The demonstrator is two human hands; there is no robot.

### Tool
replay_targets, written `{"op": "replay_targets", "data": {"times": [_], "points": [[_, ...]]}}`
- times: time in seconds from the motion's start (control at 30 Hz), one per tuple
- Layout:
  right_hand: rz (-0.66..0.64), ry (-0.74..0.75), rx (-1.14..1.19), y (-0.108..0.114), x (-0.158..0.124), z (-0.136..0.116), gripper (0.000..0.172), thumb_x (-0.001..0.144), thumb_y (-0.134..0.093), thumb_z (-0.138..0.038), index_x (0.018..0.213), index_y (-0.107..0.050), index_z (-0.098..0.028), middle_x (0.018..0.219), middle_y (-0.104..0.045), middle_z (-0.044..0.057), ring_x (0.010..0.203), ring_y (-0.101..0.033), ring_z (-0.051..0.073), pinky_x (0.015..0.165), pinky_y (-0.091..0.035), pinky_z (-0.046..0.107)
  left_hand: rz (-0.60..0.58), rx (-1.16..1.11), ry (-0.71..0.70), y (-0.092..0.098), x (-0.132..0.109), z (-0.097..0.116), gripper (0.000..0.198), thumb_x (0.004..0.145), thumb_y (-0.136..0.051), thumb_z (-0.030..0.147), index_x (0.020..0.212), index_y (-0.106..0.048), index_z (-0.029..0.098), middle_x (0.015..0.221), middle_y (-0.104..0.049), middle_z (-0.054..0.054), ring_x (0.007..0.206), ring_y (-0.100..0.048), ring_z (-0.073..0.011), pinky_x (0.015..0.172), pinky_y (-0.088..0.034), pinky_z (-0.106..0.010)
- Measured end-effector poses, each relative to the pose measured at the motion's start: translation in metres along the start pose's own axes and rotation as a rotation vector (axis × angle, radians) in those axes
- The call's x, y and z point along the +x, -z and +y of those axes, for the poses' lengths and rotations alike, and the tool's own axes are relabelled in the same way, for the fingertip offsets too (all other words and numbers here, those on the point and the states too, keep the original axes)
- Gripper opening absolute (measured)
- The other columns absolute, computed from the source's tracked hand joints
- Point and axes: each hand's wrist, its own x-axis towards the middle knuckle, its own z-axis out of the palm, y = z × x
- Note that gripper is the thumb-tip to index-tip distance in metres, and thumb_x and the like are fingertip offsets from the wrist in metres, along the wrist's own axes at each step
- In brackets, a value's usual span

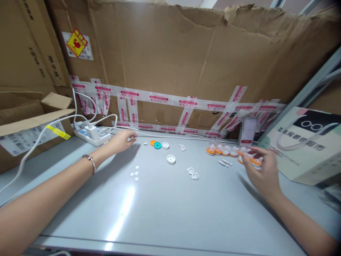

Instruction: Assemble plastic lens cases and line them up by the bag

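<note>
My left hand (123,140) hovers over the table's back left, fingers loosely curved and apart, with nothing visible in them. Just right of it lie a small white piece (145,143), an orange disc (152,143), a teal disc (157,145) and a white disc (165,145). My right hand (262,172) is at the right, thumb and fingers apart, partly covering orange-based pieces with clear tops (256,162). Whether it touches them I cannot tell. A row of similar orange and clear pieces (225,152) stands left of it, with slim white parts (225,163) in front.
A white round cup-like part (171,159), white openwork pieces (192,173) and several small white discs (136,173) lie mid-table. Behind stand a large taped carton (160,53), a power strip (92,137) with cables, a phone (246,133) and a printed bag (301,149).
</note>
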Motion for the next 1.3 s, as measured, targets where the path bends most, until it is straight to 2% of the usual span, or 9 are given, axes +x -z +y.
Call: {"op": "replay_targets", "data": {"times": [0.13,0.27,0.4,0.53,0.73,0.87,1.03,1.17,1.3], "points": [[-0.046,0.029,0.049,0.000,0.002,-0.005,0.019,0.080,-0.053,-0.030,0.094,-0.055,-0.019,0.082,-0.057,0.006,0.071,-0.050,0.019,0.071,-0.041,0.034,-0.020,-0.102,-0.155,-0.026,0.006,0.014,0.037,0.085,-0.038,0.023,0.117,-0.055,0.015,0.124,-0.057,-0.009,0.114,-0.051,-0.0204,0.097,-0.038,-0.031],[-0.139,0.068,0.118,-0.004,0.005,-0.023,0.011,0.081,-0.051,-0.027,0.088,-0.055,-0.020,0.083,-0.058,0.005,0.074,-0.053,0.018,0.072,-0.042,0.033,-0.035,-0.164,-0.211,-0.041,0.007,0.025,0.032,0.084,-0.038,0.018,0.105,-0.062,0.017,0.108,-0.064,-0.008,0.101,-0.059,-0.0203,0.090,-0.044,-0.031],[-0.333,0.134,0.240,-0.021,0.013,-0.053,0.013,0.083,-0.050,-0.028,0.092,-0.056,-0.020,0.088,-0.059,0.005,0.082,-0.055,0.019,0.075,-0.042,0.034,-0.012,-0.204,-0.199,-0.035,0.003,0.034,0.027,0.083,-0.039,0.016,0.090,-0.066,0.015,0.093,-0.066,-0.010,0.086,-0.062,-0.0214,0.080,-0.047,-0.033],[-0.615,0.194,0.255,-0.056,0.027,-0.094,0.016,0.083,-0.051,-0.029,0.095,-0.057,-0.021,0.097,-0.060,0.007,0.092,-0.053,0.021,0.083,-0.039,0.036,-0.002,-0.274,-0.253,-0.027,-0.009,0.060,0.022,0.082,-0.044,0.015,0.093,-0.064,0.017,0.093,-0.066,-0.007,0.083,-0.062,-0.0169,0.078,-0.048,-0.027],[-0.881,0.033,0.225,-0.128,0.043,-0.151,0.041,0.073,-0.061,-0.047,0.105,-0.059,-0.021,0.109,-0.058,0.008,0.106,-0.047,0.026,0.088,-0.035,0.039,-0.045,-0.458,-0.387,-0.032,-0.034,0.098,0.030,0.082,-0.049,0.015,0.111,-0.058,0.020,0.090,-0.064,-0.005,0.078,-0.061,-0.0145,0.073,-0.049,-0.025],[-0.904,0.018,0.211,-0.159,0.041,-0.168,0.047,0.067,-0.064,-0.053,0.103,-0.062,-0.022,0.107,-0.058,0.009,0.106,-0.046,0.030,0.086,-0.033,0.043,-0.058,-0.510,-0.375,-0.038,-0.041,0.099,0.031,0.082,-0.054,0.018,0.113,-0.056,0.020,0.092,-0.063,-0.006,0.074,-0.061,-0.0141,0.071,-0.050,-0.026],[-0.886,-0.004,0.220,-0.172,0.036,-0.172,0.037,0.067,-0.062,-0.053,0.090,-0.066,-0.024,0.100,-0.061,0.007,0.100,-0.049,0.029,0.082,-0.032,0.043,-0.085,-0.536,-0.410,-0.036,-0.043,0.100,0.027,0.082,-0.056,0.021,0.109,-0.057,0.018,0.093,-0.064,-0.006,0.079,-0.062,-0.0151,0.072,-0.050,-0.025],[-0.829,-0.046,0.258,-0.163,0.046,-0.172,0.036,0.068,-0.062,-0.050,0.090,-0.067,-0.023,0.102,-0.062,0.007,0.104,-0.049,0.030,0.085,-0.032,0.044,0.004,-0.550,-0.444,-0.024,-0.038,0.093,0.022,0.085,-0.053,0.025,0.105,-0.059,0.019,0.104,-0.064,-0.006,0.097,-0.059,-0.0166,0.086,-0.047,-0.028],[-0.792,-0.064,0.348,-0.133,0.061,-0.170,0.032,0.073,-0.060,-0.042,0.098,-0.065,-0.022,0.105,-0.065,0.004,0.099,-0.056,0.022,0.084,-0.038,0.034,0.165,-0.483,-0.250,-0.012,-0.022,0.061,0.021,0.088,-0.045,0.024,0.099,-0.062,0.019,0.099,-0.065,-0.006,0.091,-0.061,-0.0172,0.084,-0.047,-0.031]]}}
